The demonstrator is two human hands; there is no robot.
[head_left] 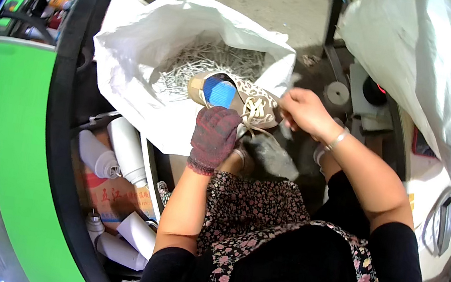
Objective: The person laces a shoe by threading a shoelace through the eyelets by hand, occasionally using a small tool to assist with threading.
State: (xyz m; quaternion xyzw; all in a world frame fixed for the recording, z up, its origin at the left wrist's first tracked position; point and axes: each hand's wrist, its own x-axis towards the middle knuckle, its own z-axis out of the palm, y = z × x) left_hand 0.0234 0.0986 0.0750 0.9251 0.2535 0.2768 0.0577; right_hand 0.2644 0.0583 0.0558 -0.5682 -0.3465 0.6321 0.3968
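Note:
A brown shoe (234,97) with an animal-print upper and cream laces (257,109) is held over the mouth of a white woven sack (146,86). A ribbed blue insert (219,92) shows in its opening. My left hand (215,134), in a dark red knit glove, is closed on the near side of the shoe. At the toe end my bare right hand (304,110) has its fingers curled together; whether a thin thing is pinched in them is hidden. Many thin white sticks (213,61) lie inside the sack.
White cylinders (126,147) and a printed carton (119,201) fill a low space at left, beside a green machine panel (6,139). A large white plastic bag (420,64) hangs at right, above a white roll (337,93). A grey bag-like thing (272,156) lies below the shoe.

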